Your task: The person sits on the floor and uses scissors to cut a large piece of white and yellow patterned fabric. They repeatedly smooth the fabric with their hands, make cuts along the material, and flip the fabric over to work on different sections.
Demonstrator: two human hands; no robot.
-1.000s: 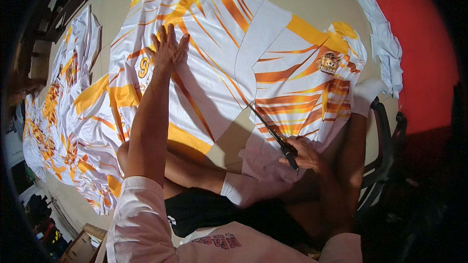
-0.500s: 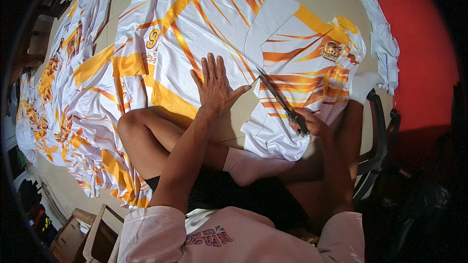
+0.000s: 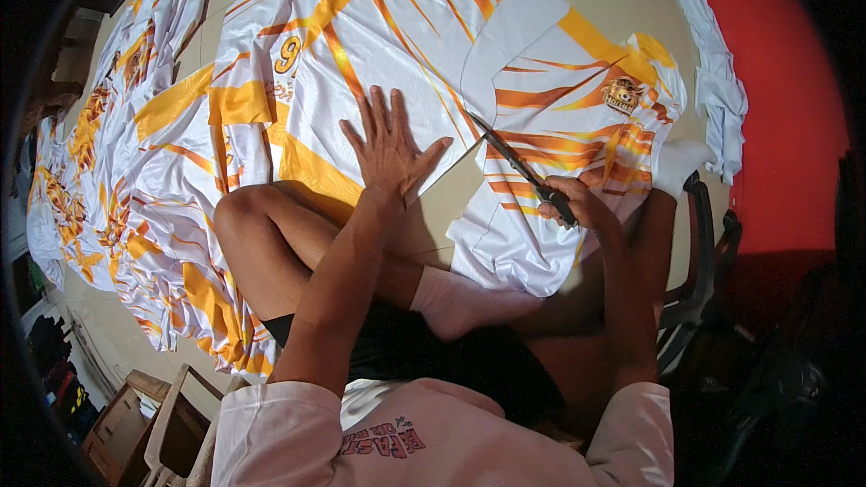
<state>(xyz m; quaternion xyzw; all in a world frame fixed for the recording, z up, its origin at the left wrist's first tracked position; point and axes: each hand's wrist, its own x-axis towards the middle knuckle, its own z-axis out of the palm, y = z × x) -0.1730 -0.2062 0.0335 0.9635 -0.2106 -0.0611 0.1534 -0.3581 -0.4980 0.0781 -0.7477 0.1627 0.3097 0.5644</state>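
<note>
A large piece of white fabric [image 3: 419, 72] printed with orange and yellow stripes lies spread on the floor before me. My left hand [image 3: 390, 158] rests flat on it, fingers spread and thumb pointing right. My right hand [image 3: 577, 205] grips dark long-bladed scissors [image 3: 512, 158] by the handles. Their tips touch the fabric at the top of a slit, where bare floor shows below. Right of the slit lies another part of the print, with a round animal-head emblem [image 3: 622, 95]. How far the blades are apart cannot be made out.
More orange-and-white printed fabric [image 3: 117, 216] lies heaped at the left. White cloth [image 3: 719, 104] is crumpled by a red surface [image 3: 785, 126] at the right. A black chair leg [image 3: 702, 243] stands near my right knee, and wooden frames [image 3: 135, 415] stand at the lower left.
The scissors have moved a little further up and left along the fabric. My left hand has shifted slightly left and up, its thumb now further from the blades.
</note>
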